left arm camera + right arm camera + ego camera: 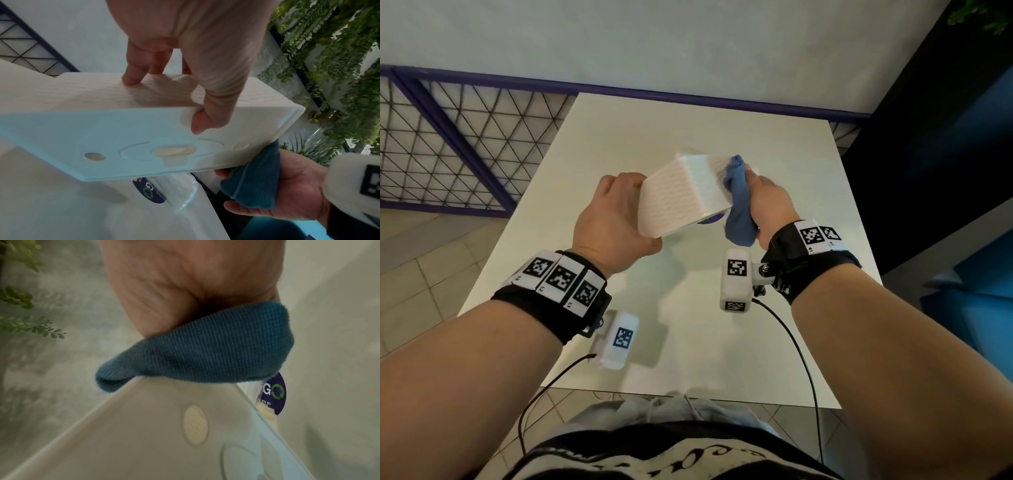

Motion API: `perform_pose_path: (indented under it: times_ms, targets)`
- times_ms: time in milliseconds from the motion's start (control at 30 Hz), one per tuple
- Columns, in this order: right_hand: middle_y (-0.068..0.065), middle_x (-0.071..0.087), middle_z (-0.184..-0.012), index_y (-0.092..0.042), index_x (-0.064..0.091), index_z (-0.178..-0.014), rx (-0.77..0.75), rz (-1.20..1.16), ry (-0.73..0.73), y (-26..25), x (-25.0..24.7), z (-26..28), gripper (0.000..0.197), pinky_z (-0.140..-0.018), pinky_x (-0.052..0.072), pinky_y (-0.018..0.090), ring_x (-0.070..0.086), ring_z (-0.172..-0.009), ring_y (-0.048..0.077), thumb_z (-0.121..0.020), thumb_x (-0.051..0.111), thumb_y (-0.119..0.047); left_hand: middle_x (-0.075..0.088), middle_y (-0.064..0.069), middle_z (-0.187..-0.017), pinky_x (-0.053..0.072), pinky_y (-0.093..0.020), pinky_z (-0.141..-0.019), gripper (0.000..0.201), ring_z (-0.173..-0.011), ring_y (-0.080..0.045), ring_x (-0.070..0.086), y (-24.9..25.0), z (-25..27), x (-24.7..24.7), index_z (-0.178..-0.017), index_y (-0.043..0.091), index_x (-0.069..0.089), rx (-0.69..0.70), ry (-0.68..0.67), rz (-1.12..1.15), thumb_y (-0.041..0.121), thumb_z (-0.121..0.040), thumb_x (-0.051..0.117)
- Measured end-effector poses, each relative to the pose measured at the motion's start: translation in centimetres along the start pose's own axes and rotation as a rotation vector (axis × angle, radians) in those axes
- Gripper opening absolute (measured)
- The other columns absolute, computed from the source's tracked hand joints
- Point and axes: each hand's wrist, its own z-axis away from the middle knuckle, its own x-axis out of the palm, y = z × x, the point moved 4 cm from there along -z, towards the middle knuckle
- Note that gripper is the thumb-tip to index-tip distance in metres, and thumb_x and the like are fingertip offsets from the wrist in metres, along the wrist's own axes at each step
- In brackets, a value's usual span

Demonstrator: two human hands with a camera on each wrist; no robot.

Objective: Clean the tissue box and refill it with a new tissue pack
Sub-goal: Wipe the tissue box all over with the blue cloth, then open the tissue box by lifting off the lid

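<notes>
A white tissue box [681,195] is lifted and tilted above the white table [688,325]. My left hand [616,219] grips its near left end, thumb on the underside [203,120] and fingers on the long side. My right hand [767,202] holds a bunched blue cloth [736,202] against the box's right end. The box's underside [144,146] shows a slot and round pads. Under the box lies a clear tissue pack with a dark round label [152,190], also showing in the right wrist view as the label [273,394] past the cloth [195,350].
The table stands against a pale wall with a purple rail [688,96]. A purple mesh fence [458,137] is to the left, a dark and blue panel [962,171] to the right. Hanging green plants [339,65] are nearby. Cables [801,359] trail from both wrist cameras.
</notes>
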Motion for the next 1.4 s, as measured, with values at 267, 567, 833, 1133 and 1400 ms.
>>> perform_pose_path:
  times_ms: [267,567,833,1133,1400]
  targets:
    - [0.001,0.067,-0.099,-0.016,0.06,-0.116,-0.169,0.231,0.185,0.9,-2.8,-0.9,0.027,-0.088,0.05,0.034,0.064,-0.1,0.027,-0.093,0.051,-0.027,0.043,0.008,-0.116,0.042,-0.031,-0.071,0.081,-0.088,-0.014,0.048,-0.9,0.6,-1.3,-0.127,0.028,0.041,-0.019,0.011,-0.053,0.032,-0.058,0.083]
    - [0.007,0.055,-0.133,-0.025,0.048,-0.134,-0.147,0.535,0.038,4.7,-5.4,2.7,0.056,-0.091,0.041,0.027,0.053,-0.119,0.029,-0.083,0.045,-0.002,0.048,-0.016,-0.091,0.048,-0.046,-0.083,0.07,-0.074,-0.032,0.05,-0.9,0.7,3.1,-0.111,0.008,0.052,0.301,-0.011,-0.417,0.019,-0.048,0.079]
    - [0.014,0.05,-0.132,-0.031,0.031,-0.146,0.084,0.465,-0.195,11.1,-6.2,2.4,0.075,-0.092,0.047,0.036,0.054,-0.106,0.03,-0.083,0.05,0.005,0.057,-0.013,-0.125,0.034,-0.043,-0.083,0.083,-0.101,-0.033,0.05,-1.9,2.8,9.5,-0.126,0.018,0.046,0.55,-0.227,-0.648,0.035,-0.053,0.081]
    - [0.014,0.031,-0.145,-0.029,0.028,-0.147,0.154,1.138,-0.271,14.3,-3.0,1.2,0.07,-0.103,0.043,0.038,0.042,-0.129,0.035,-0.083,0.056,-0.025,0.061,-0.01,-0.124,0.046,-0.049,-0.08,0.086,-0.099,-0.037,0.06,-1.4,3.3,11.8,-0.123,0.022,0.039,0.502,-0.364,-0.68,0.016,-0.048,0.08]
    - [0.009,0.04,-0.135,-0.021,0.041,-0.134,0.047,1.039,-0.154,8.1,-0.9,1.0,0.05,-0.103,0.041,0.043,0.042,-0.124,0.03,-0.085,0.048,-0.019,0.025,-0.004,-0.155,0.026,-0.047,-0.105,0.071,-0.135,-0.031,0.031,-1.6,3.0,11.7,-0.146,0.027,0.022,0.455,-0.386,-0.662,0.017,-0.083,0.056]
